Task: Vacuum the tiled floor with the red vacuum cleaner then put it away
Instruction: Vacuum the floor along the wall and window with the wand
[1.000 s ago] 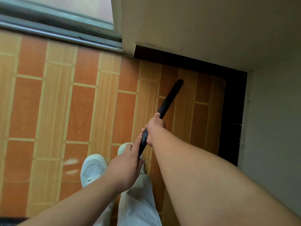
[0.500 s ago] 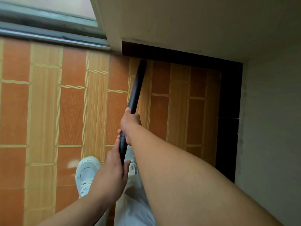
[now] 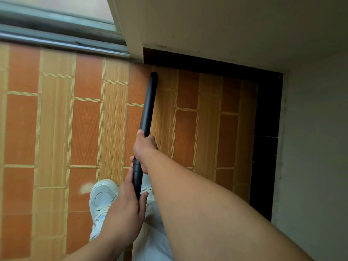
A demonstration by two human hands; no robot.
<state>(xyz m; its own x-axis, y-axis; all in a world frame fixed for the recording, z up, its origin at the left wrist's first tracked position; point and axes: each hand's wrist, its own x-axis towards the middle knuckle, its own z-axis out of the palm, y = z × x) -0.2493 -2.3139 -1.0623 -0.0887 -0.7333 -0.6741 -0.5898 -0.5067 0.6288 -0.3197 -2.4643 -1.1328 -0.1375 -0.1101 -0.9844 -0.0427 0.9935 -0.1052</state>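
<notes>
A black vacuum wand (image 3: 148, 102) reaches forward over the orange and tan tiled floor (image 3: 84, 129). Its tip sits near the dark baseboard (image 3: 207, 63) at the foot of the far wall. My right hand (image 3: 144, 147) grips the wand around its middle. My left hand (image 3: 125, 210) holds the ribbed lower end just behind it. The red body of the vacuum cleaner is out of view.
A sliding window frame and its metal track (image 3: 62, 40) run along the top left. A cream wall (image 3: 216, 25) stands ahead and a grey wall (image 3: 316, 147) on the right, with dark skirting (image 3: 265, 147) at its foot. My white shoe (image 3: 102, 200) stands on the tiles below the hands.
The wand's tip swung left, from the right-hand tiles toward the wall corner near the window track, and reached farther forward. Both hands kept their grip.
</notes>
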